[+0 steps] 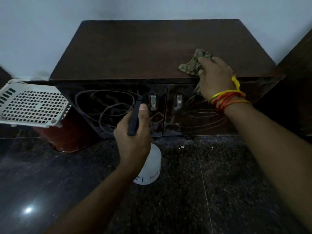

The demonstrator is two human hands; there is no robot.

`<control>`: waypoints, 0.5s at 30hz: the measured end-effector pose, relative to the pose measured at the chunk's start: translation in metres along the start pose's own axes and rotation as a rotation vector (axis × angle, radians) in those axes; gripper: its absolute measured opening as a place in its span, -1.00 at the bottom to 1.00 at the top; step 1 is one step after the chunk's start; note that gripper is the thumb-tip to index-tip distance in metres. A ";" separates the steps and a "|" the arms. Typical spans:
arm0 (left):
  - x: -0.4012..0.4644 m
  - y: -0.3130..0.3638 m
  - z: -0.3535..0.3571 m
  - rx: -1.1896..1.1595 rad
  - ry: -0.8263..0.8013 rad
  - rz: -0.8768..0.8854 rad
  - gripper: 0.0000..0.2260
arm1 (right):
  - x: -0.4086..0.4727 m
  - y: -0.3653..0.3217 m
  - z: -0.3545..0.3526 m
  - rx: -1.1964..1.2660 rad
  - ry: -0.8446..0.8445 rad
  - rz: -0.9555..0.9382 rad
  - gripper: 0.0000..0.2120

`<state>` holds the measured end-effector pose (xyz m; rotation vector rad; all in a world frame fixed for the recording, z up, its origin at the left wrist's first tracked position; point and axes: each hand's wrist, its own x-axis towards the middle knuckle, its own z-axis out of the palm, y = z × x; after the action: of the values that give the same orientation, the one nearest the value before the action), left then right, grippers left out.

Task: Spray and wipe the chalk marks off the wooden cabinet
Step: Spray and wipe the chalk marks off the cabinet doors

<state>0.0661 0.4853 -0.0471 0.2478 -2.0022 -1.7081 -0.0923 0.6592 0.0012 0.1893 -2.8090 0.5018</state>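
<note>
A low dark wooden cabinet (152, 53) stands against a pale wall, with two doors and metal handles. Looping chalk marks (104, 107) cover the left door, and leaf-shaped lines run across the right door. My left hand (133, 132) grips a spray bottle (151, 166) by its black trigger head; the white body hangs below my hand, nozzle toward the left door. My right hand (214, 76), with red and yellow threads on the wrist, holds a crumpled olive cloth (194, 65) on the cabinet top's front right edge.
A white perforated plastic basket (32, 105) sits on a reddish-brown stool or bin (67, 142) left of the cabinet. The floor (202, 191) is dark polished speckled stone. Dark wooden furniture (297, 92) stands close on the right.
</note>
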 end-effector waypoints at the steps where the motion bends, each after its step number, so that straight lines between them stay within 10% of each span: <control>1: -0.001 -0.008 -0.003 -0.006 0.010 0.013 -0.51 | -0.003 -0.006 0.002 0.004 0.027 -0.027 -0.62; 15: -0.015 -0.064 -0.047 -0.053 0.058 0.094 -0.55 | -0.089 -0.063 0.038 0.222 0.273 -0.063 -0.59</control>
<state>0.0905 0.4377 -0.1082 0.1798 -1.8944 -1.6738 -0.0059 0.5936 -0.0392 0.2341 -2.4723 0.7628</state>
